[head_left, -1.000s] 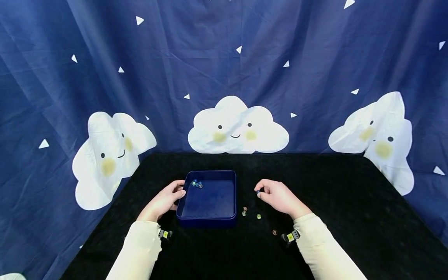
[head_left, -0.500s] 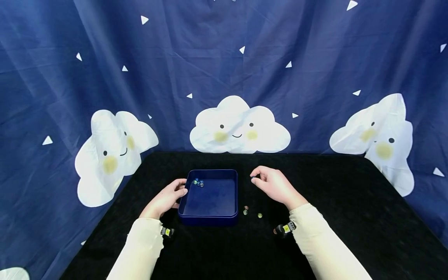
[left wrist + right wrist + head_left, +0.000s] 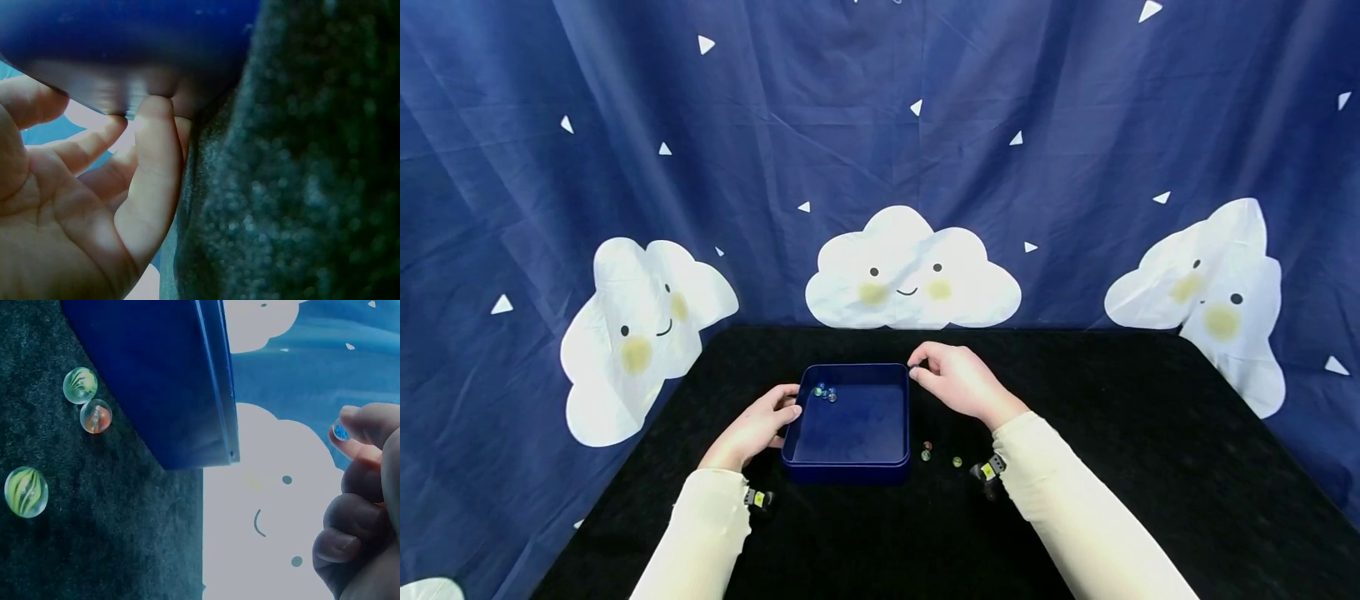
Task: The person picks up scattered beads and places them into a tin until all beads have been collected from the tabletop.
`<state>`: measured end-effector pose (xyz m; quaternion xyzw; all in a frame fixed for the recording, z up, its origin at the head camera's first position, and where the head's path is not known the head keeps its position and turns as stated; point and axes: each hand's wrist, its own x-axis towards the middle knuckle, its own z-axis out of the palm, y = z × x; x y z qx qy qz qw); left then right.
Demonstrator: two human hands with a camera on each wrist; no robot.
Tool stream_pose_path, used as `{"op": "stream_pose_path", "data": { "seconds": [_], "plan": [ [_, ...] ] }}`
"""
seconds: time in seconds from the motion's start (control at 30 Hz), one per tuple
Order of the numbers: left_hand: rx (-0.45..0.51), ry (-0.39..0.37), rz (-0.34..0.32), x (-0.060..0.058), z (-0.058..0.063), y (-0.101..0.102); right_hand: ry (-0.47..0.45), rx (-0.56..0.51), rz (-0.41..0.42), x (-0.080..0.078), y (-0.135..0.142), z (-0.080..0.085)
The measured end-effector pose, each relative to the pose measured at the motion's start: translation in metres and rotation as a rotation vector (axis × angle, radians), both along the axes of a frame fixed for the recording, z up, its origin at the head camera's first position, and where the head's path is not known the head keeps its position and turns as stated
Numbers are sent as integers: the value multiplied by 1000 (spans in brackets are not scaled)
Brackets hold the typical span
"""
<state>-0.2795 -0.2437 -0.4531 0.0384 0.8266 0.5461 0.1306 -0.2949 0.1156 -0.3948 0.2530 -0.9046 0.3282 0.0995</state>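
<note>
A square dark blue tray (image 3: 850,456) (image 3: 162,381) sits on the black table with several marbles (image 3: 824,392) in its far left corner. My left hand (image 3: 758,425) (image 3: 134,181) rests against the tray's left wall, its fingers touching the blue side (image 3: 137,56). My right hand (image 3: 951,382) hovers at the tray's far right corner and pinches a small blue marble (image 3: 340,431) between thumb and forefinger. Three loose marbles lie on the cloth to the right of the tray: a green one (image 3: 80,385), a red one (image 3: 95,416), and a yellow-green one (image 3: 25,491).
The black table top (image 3: 1112,433) stretches wide to the right and toward me. A blue curtain with white cloud faces (image 3: 913,271) hangs close behind the table's far edge. Small black wrist cameras (image 3: 988,472) sit at both cuffs.
My right hand has lifted from beside the loose marbles and moved left and away from me to the tray's far right corner, carrying the blue marble. The left hand has stayed at the tray's side.
</note>
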Motion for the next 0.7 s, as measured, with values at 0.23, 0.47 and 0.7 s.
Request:
{"op": "stream_pose_path", "data": {
  "seconds": [0.23, 0.47, 0.7],
  "plan": [
    [13, 5, -8, 0, -1, 0, -14, 36, 7, -7, -11, 4],
    [16, 0, -7, 1, 1, 0, -46, 76, 23, -9, -23, 3],
    [18, -6, 0, 1, 1, 0, -52, 80, 5, -6, -20, 0]
  ]
}}
